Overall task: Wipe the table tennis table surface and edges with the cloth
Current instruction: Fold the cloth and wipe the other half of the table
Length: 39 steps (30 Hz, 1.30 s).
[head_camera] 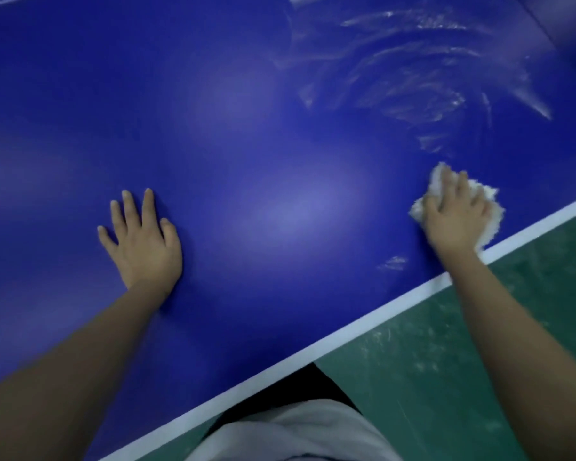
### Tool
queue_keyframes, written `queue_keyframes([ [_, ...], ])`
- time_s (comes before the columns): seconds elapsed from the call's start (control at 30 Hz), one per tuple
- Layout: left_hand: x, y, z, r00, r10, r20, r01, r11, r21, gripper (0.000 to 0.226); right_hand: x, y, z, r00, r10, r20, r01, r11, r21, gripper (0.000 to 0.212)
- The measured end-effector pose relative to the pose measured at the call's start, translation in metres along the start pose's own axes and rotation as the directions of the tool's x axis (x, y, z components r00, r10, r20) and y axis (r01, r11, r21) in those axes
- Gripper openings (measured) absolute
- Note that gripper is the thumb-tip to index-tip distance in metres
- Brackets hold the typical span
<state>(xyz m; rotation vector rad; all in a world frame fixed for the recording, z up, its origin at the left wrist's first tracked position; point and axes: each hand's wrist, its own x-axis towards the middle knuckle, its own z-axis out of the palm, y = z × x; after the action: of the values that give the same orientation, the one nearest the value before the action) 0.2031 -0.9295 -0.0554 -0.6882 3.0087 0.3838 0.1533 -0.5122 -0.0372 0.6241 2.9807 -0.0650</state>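
Observation:
The blue table tennis table [246,134] fills most of the head view, its white edge line [363,331] running diagonally from lower left to upper right. My right hand [456,214] presses a white fluffy cloth [489,207] onto the surface close to that edge line, with the cloth bunched under the palm and fingers. My left hand [143,237] lies flat on the blue top, fingers spread, holding nothing. Curved wet streaks [413,81] mark the surface beyond the cloth, and a small smear [393,262] sits near my right wrist.
A green floor [463,361] with pale scuffs lies beyond the table's edge at the lower right. My torso in a light shirt [296,434] stands against the edge at the bottom middle.

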Motion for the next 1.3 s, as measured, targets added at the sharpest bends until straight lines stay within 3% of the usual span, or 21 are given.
queue_keyframes([
  [0.07, 0.0, 0.0, -0.001, 1.0, 0.014, 0.0, -0.014, 1.0, -0.013, 0.053, -0.052, -0.041, 0.011, 0.986, -0.166, -0.003, 0.166, 0.985, -0.055, 0.055],
  [0.13, 0.0, -0.001, -0.001, 1.0, 0.021, 0.0, -0.021, 1.0, -0.018, 0.053, -0.118, -0.094, 0.023, 0.914, -0.4, 0.067, 0.405, 0.912, -0.066, 0.057],
  [0.27, -0.001, -0.002, -0.002, 0.999, 0.032, 0.006, -0.032, 0.999, -0.016, 0.053, -0.24, -0.173, 0.033, 0.644, -0.754, 0.129, 0.761, 0.649, -0.005, 0.062],
  [0.37, 0.0, -0.004, -0.001, 0.999, 0.039, 0.001, -0.039, 0.999, -0.018, 0.054, -0.265, -0.17, 0.031, 0.403, -0.888, 0.223, 0.894, 0.434, 0.112, 0.063],
  [0.4, 0.0, -0.004, 0.0, 0.999, 0.042, 0.0, -0.042, 0.999, -0.017, 0.054, -0.258, -0.158, 0.031, 0.387, -0.9, 0.202, 0.906, 0.412, 0.099, 0.062],
  [0.43, 0.0, -0.005, 0.002, 0.999, 0.045, -0.001, -0.045, 0.999, -0.018, 0.054, -0.245, -0.141, 0.03, 0.422, -0.89, 0.173, 0.898, 0.437, 0.058, 0.061],
  [0.5, 0.001, -0.007, 0.004, 0.999, 0.047, -0.009, -0.047, 0.998, -0.031, 0.054, -0.208, -0.098, 0.026, 0.604, -0.791, 0.102, 0.795, 0.606, -0.009, 0.06],
  [0.6, 0.002, -0.007, 0.007, 0.998, 0.055, -0.028, -0.056, 0.998, -0.042, 0.055, -0.145, -0.027, 0.015, 0.908, -0.408, 0.093, 0.413, 0.91, -0.032, 0.066],
  [0.67, 0.001, -0.008, 0.007, 0.998, 0.059, -0.02, -0.06, 0.998, -0.037, 0.055, -0.127, -0.003, 0.012, 0.979, -0.173, 0.105, 0.172, 0.985, 0.016, 0.063],
  [0.73, 0.001, -0.008, 0.008, 0.998, 0.061, -0.015, -0.062, 0.998, -0.028, 0.056, -0.132, -0.013, 0.013, 0.985, -0.123, 0.124, 0.123, 0.992, 0.002, 0.058],
  [0.8, 0.001, -0.009, 0.008, 0.998, 0.057, -0.008, -0.058, 0.998, -0.026, 0.056, -0.16, -0.047, 0.02, 0.95, -0.274, 0.152, 0.289, 0.953, -0.088, 0.058],
  [0.87, 0.0, -0.008, 0.007, 0.998, 0.057, -0.011, -0.057, 0.998, -0.018, 0.055, -0.201, -0.088, 0.027, 0.862, -0.49, 0.127, 0.503, 0.857, -0.108, 0.06],
  [0.93, -0.001, -0.008, 0.005, 0.998, 0.059, -0.006, -0.059, 0.998, -0.02, 0.055, -0.238, -0.123, 0.03, 0.701, -0.702, 0.127, 0.71, 0.703, -0.038, 0.061],
  [1.0, -0.001, -0.007, 0.004, 0.998, 0.064, -0.011, -0.065, 0.998, -0.022, 0.054, -0.248, -0.138, 0.028, 0.477, -0.86, 0.182, 0.873, 0.488, 0.014, 0.062],
  [1.07, -0.002, -0.005, 0.003, 0.998, 0.062, -0.013, -0.062, 0.998, -0.031, 0.053, -0.225, -0.129, 0.027, 0.292, -0.935, 0.202, 0.951, 0.307, 0.047, 0.064],
  [1.1, -0.001, -0.006, 0.003, 0.998, 0.058, -0.012, -0.059, 0.998, -0.034, 0.053, -0.206, -0.118, 0.025, 0.234, -0.95, 0.205, 0.966, 0.252, 0.063, 0.065],
  [1.13, 0.0, -0.009, 0.005, 0.999, 0.053, -0.012, -0.054, 0.998, -0.035, 0.052, -0.184, -0.103, 0.022, 0.231, -0.953, 0.197, 0.965, 0.25, 0.075, 0.066],
  [1.2, 0.005, -0.016, 0.012, 0.997, 0.068, -0.036, -0.068, 0.998, -0.014, 0.052, -0.129, -0.072, 0.014, 0.342, -0.93, 0.134, 0.934, 0.352, 0.06, 0.063],
  [1.3, 0.018, -0.03, 0.025, 0.998, 0.058, 0.0, -0.058, 0.998, -0.015, 0.054, -0.018, -0.014, 0.003, 0.643, -0.762, 0.075, 0.766, 0.642, -0.047, 0.057],
])
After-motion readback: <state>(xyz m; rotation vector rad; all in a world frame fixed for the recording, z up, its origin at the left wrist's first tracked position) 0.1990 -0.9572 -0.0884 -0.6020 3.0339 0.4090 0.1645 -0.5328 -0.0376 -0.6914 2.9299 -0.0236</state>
